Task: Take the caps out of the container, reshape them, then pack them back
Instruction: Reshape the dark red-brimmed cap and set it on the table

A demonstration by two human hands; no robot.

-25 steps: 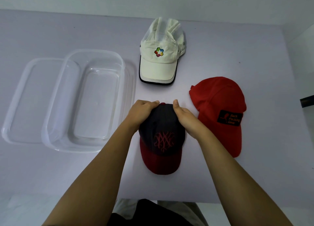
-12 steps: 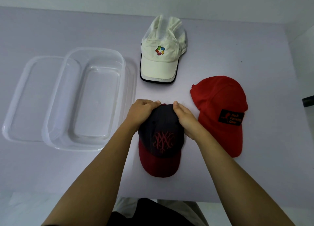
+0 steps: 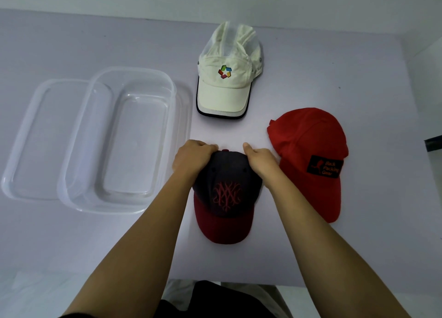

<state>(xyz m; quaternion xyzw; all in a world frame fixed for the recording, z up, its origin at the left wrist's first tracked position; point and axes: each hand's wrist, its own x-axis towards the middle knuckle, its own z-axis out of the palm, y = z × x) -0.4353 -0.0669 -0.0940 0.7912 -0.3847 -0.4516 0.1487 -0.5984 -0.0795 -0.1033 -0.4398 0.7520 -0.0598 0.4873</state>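
Note:
A dark navy cap [image 3: 226, 193] with a red brim and red embroidery lies on the table, brim toward me. My left hand [image 3: 191, 158] grips the left back of its crown, and my right hand [image 3: 262, 161] grips the right back; the fingers curl over the rear edge. A red cap [image 3: 308, 145] with a black patch lies just right of it. Farther back rests a cream cap [image 3: 226, 92] with a coloured logo, its crown partly collapsed. The clear plastic container [image 3: 79, 136] stands empty to the left.
The container's clear lid [image 3: 26, 140] lies under or beside its left edge. The lavender table [image 3: 358, 66] ends at a near edge just in front of my body. A dark object [image 3: 434, 144] shows at the right border.
Both hands stay on the back of the navy cap. They have spread slightly apart along the crown's rear edge. The cap has hardly moved.

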